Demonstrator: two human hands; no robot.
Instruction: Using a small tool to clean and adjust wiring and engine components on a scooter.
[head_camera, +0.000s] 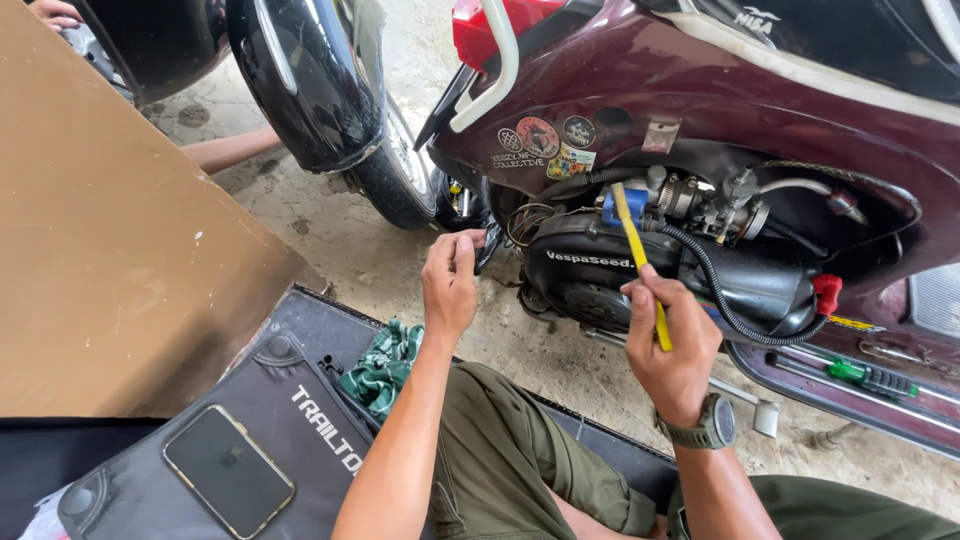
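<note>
A maroon scooter (700, 90) stands in front of me with its side panel off, showing the black engine cover (590, 262) and carburettor (700, 200). My right hand (668, 345), with a watch on the wrist, grips a yellow-handled screwdriver (640, 262) whose tip reaches up toward the carburettor and a blue part (628, 205). My left hand (452, 282) is closed on a small dark part (488, 250) at the left end of the engine cover, beside a loop of wires (520, 222).
A second black scooter's fender and wheel (330, 90) stand to the left. Another person's arm (225, 150) reaches behind it. A black mat (290, 420) holds a phone (228, 470) and a green cloth (382, 368). A green-handled screwdriver (870, 375) lies on the footboard. Brown cardboard (110, 240) leans left.
</note>
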